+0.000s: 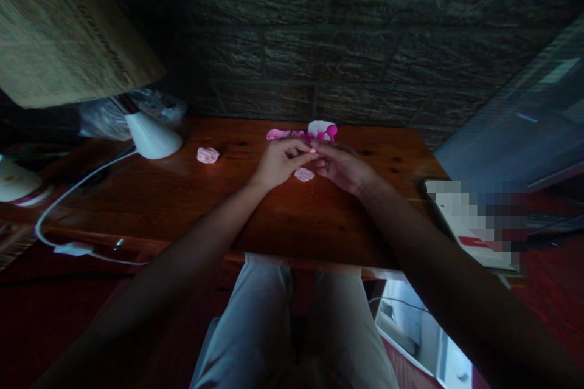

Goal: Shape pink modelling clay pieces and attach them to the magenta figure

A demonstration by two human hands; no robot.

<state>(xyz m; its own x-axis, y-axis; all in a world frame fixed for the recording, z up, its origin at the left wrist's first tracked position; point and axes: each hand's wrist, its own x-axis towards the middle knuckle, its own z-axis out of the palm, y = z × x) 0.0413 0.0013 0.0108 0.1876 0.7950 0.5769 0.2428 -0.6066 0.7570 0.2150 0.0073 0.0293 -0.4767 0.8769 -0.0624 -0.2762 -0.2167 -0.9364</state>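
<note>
At a wooden desk [310, 231], a person's L hand [279, 164] and R hand [347, 171] meet, fingers curled nearly closed, both pinching a small pink pc. [312, 150] btwn fingertips. A flattened pink pc. [304, 174] lies just below; a rumpled pink lump [208, 155] sits apart, nr. the lamp base [154, 137]. Magenta items [331, 131] rest behind the hands. Handwork looks partway: one pc. flattened, another in hand, lump unshaped; amt. left unclear.

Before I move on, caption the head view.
Bare left hand and right hand hold a small pink lump over a glossy brown wooden table.
</note>
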